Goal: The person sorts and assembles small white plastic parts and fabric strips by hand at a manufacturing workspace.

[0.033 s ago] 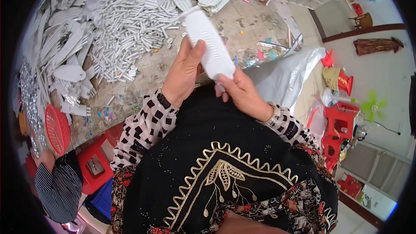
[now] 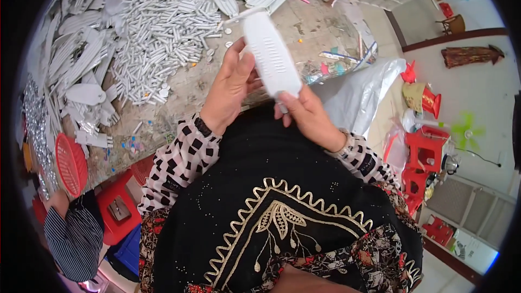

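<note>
A white flat plastic panel (image 2: 271, 57) with rows of narrow slots is held up over the table's near edge, tilted. A thin white strip (image 2: 247, 15) sticks out sideways at its top end. My right hand (image 2: 307, 111) pinches the panel's lower end, thumb on its face and fingers behind. Beside the panel's left edge is my left hand (image 2: 228, 87), its fingers loosely bent and apart; its thumb is off the panel's face. Whether its fingertips touch the back is hidden.
Small white-grey rods (image 2: 163, 38) lie heaped on the worn table (image 2: 320, 32). Similar white panels (image 2: 70, 59) are piled left and at the back. A red basket (image 2: 71, 164) stands at the left edge, near another person's striped sleeve (image 2: 70, 239). A silvery sheet (image 2: 369, 95) hangs at right.
The panel has moved slightly right and turned more upright in my right hand. My left thumb has come off its face and the left fingers have loosened.
</note>
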A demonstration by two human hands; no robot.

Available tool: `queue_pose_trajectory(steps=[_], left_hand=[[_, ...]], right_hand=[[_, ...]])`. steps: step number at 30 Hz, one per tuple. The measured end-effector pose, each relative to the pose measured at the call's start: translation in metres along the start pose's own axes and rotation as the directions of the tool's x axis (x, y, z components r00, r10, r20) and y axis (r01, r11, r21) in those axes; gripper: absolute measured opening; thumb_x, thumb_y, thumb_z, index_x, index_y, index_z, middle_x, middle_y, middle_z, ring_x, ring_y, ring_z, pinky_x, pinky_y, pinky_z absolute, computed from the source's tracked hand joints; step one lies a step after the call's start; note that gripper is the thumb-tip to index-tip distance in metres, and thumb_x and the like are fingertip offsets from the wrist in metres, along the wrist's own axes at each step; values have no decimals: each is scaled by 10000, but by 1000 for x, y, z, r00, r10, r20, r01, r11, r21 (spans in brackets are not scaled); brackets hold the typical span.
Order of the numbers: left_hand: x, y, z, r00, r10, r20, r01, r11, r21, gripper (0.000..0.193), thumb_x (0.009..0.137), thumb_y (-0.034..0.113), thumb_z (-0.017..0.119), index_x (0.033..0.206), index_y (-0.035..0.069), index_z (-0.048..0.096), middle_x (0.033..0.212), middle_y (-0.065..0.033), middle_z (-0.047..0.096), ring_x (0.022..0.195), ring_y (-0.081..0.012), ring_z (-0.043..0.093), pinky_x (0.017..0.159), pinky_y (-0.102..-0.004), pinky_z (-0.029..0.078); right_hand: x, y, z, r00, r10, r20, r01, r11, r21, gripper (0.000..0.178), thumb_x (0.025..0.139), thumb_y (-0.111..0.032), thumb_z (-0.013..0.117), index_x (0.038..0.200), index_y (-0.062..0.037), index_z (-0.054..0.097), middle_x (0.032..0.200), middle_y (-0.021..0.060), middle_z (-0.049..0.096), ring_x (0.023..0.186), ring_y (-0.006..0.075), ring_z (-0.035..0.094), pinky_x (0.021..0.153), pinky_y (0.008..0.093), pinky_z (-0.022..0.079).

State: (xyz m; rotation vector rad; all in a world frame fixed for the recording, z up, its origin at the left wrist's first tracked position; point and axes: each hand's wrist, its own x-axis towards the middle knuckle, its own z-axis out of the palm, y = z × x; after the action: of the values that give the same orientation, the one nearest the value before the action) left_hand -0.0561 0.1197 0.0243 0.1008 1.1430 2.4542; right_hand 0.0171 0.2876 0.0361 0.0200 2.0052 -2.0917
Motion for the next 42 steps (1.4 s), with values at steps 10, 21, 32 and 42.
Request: queue_pose_trajectory(steps=[10, 21, 32, 42], left_hand=[[-11, -25, -72, 992, 117, 37, -114, 771, 627, 293, 968, 184, 551, 1217, 31, 576, 852, -63, 672, 708, -88, 624, 654, -228, 508], [-17, -24, -71, 986, 134, 94, -160, 675, 720, 266, 964, 202, 567, 1163, 30, 607, 838, -63, 660, 710, -116, 652, 648, -242, 502], [-20, -25, -71, 980, 170, 108, -193, 644, 740, 237, 945, 195, 583, 1084, 11, 640, 802, -99, 658, 679, -141, 624, 630, -264, 482], [-19, -22, -69, 977, 171, 129, -207, 599, 774, 230, 932, 200, 586, 1068, 27, 650, 864, -123, 671, 700, -205, 637, 644, -292, 486]], right_hand=[[-20, -84, -101, 612, -634, -473, 176, 692, -700, 216, 1008, -210, 487, 1025, -2, 539, 836, 48, 624, 698, 92, 576, 608, 233, 458], [-6, -100, -95, 585, -676, -448, -94, 493, -865, 237, 994, -228, 506, 978, 8, 513, 753, 124, 616, 576, 194, 536, 564, 337, 439], [6, -70, -94, 701, -461, -544, -331, 466, -821, 305, 966, -305, 522, 1045, -10, 513, 796, 256, 613, 774, 456, 594, 673, 476, 455], [-1, -32, -90, 911, -91, -403, -133, 858, -496, 238, 981, -226, 528, 1079, -9, 524, 749, 55, 596, 643, 102, 530, 593, 247, 434]])
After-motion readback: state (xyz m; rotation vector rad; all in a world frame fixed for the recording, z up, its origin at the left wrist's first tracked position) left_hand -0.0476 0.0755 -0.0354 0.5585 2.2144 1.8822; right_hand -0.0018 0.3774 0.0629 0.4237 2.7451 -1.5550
